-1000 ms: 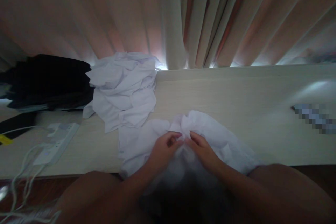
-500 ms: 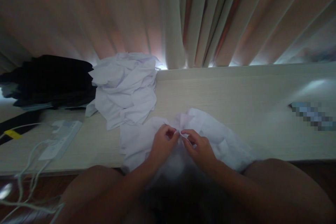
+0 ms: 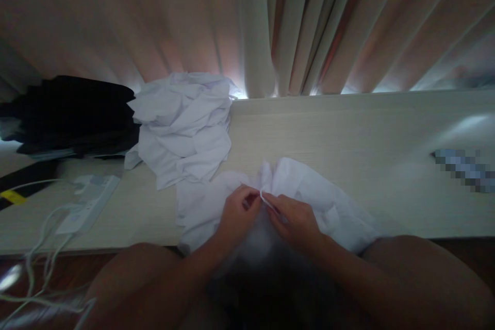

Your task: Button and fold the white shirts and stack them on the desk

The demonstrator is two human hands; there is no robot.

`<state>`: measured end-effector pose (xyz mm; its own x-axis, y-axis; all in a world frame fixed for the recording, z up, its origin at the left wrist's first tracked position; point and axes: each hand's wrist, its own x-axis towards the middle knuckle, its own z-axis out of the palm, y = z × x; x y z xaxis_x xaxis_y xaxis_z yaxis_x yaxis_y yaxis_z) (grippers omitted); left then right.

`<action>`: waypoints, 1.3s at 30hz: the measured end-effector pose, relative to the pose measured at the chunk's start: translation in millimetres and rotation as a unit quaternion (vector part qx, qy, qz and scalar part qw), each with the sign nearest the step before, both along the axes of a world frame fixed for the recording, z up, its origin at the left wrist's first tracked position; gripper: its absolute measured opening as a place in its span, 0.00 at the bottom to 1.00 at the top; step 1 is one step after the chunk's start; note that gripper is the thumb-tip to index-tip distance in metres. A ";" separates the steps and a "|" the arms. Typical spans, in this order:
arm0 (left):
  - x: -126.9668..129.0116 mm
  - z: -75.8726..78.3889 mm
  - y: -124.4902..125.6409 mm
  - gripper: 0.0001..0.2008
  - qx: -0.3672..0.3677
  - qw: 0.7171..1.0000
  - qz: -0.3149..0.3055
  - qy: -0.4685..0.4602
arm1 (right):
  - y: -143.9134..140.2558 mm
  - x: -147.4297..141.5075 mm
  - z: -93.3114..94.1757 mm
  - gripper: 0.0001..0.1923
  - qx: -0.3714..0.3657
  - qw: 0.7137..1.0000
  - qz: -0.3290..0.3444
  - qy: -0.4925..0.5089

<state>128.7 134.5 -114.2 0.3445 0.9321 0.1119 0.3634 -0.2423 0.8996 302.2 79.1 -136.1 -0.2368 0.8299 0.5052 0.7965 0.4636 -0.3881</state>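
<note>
At the near edge of the table point(image 3: 348, 129), both sets of fingers are working one small spot of cloth. Left hand point(image 3: 237, 211) has thumb and forefinger pinched together on a fold of the white garment point(image 3: 309, 191), knuckles bent, the other fingers curled under. Right hand point(image 3: 294, 219) meets it nearly fingertip to fingertip, pinching a thin white edge or strip that runs slanting from the meeting point down along its fingers; what exactly that strip is, I can't tell in this dim light. Both hands are closed on the fabric, none of the fingers spread.

Out from the grip, the garment lies crumpled on the tabletop, its long axis running left to right along the table's front edge, one end toward the left, the other trailing off to the right and slightly toward the person. Its bunched peak rises just beyond the fingertips, pointing away toward the curtain point(image 3: 247, 26).

Further out, a second heap of white clothing point(image 3: 183, 124) sits to the back left, close by the garment. Beside that, dark clothes point(image 3: 69, 113) are stacked. A white power strip point(image 3: 91, 201) with cables lies at far left.
</note>
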 end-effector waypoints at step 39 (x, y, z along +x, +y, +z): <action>5.6 -3.6 -2.7 0.12 -0.062 0.997 -0.018 0.044 | -0.1 -7.2 -2.5 0.12 -0.279 0.849 -0.078 0.442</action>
<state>134.3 131.7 -117.7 0.3804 0.9241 -0.0360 0.4347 -0.1443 0.8889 295.0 79.0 -138.6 0.1647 0.9849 -0.0540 0.1140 -0.0734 -0.9908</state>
